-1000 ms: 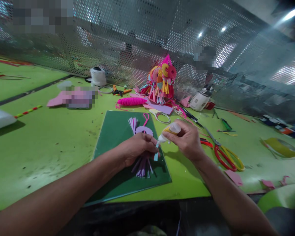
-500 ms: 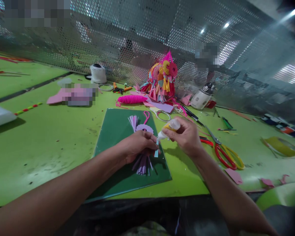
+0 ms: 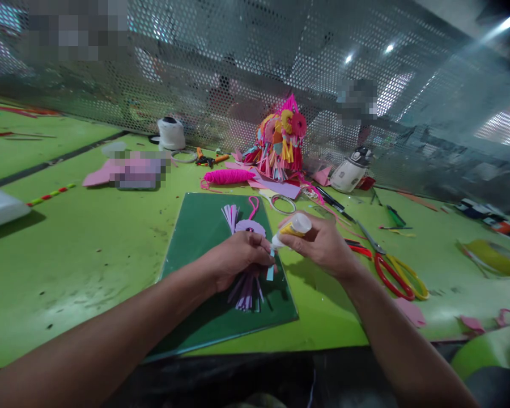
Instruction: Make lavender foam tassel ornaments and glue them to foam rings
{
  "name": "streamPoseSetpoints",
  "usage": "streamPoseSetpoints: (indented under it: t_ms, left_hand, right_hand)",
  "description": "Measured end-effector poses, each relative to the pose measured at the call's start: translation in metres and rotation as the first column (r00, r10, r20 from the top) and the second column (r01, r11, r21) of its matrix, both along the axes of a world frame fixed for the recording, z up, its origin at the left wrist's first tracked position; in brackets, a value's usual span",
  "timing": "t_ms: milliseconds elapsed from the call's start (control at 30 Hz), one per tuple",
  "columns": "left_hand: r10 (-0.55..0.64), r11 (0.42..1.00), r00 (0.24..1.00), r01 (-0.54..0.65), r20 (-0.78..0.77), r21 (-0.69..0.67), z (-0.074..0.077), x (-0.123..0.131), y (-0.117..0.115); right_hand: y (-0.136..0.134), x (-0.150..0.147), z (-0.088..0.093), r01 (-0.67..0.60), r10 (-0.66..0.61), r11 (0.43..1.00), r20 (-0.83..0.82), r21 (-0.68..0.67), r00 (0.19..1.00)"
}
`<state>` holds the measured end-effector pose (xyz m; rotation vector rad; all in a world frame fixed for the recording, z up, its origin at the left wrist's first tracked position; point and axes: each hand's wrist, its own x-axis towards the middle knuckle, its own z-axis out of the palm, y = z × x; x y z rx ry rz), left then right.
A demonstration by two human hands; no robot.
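Note:
My left hand (image 3: pixel 246 255) is closed, pinching a narrow light-blue paper strip (image 3: pixel 271 272) that hangs down from its fingertips. In my right hand (image 3: pixel 323 243) is a small white glue bottle (image 3: pixel 296 225) with a yellow label, tipped so that its nozzle points down-left at the strip's upper end. Whether the nozzle touches the strip I cannot tell. Under my left hand a lilac paper craft with fringed tassels (image 3: pixel 246 294) and a pink yarn loop (image 3: pixel 254 207) lies on a dark green board (image 3: pixel 195 226). My hand hides its middle.
Right of my hands lie scissors with red and yellow handles (image 3: pixel 393 275). Behind the board are a tape roll (image 3: pixel 283 204), pink yarn (image 3: pixel 229 177) and a pile of colourful tasselled paper crafts (image 3: pixel 280 139). Pink paper (image 3: pixel 102 173) lies left; a perforated metal screen (image 3: pixel 246 68) stands behind.
The view has tilted up slightly, so things sit lower. The bottle has tipped a little and its nozzle has come down along with the strip. Both hands keep their hold.

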<state>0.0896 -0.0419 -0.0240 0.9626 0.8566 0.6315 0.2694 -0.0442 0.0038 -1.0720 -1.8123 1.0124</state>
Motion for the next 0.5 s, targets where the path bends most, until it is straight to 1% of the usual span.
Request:
streamPoseSetpoints:
  t_ms: [100,200,367,500]
  left_hand:
    - [-0.009,1.000,1.000,0.009,-0.001,0.008,0.0001,0.0001,-0.0003]
    - [-0.019,1.000,1.000,0.019,0.007,0.000,0.0003,0.0003,-0.0003]
    - [-0.017,1.000,1.000,0.017,-0.012,-0.002,0.0018,0.0004,-0.0001]
    - [-0.024,1.000,1.000,0.024,-0.007,-0.002,0.0026,0.0006,-0.0001]
  right_hand:
    - [0.0009,0.0014,-0.0022,-0.021,0.020,0.999,0.034,0.033,0.999]
    - [0.0002,0.0017,-0.0036,0.008,-0.014,0.996,0.063,0.091,0.998]
    - [-0.0028,0.0017,-0.0017,0.088,-0.089,0.990,0.007,0.107,0.996]
    - [-0.0041,0.0017,-0.0006,0.118,-0.119,0.983,0.000,0.138,0.993]
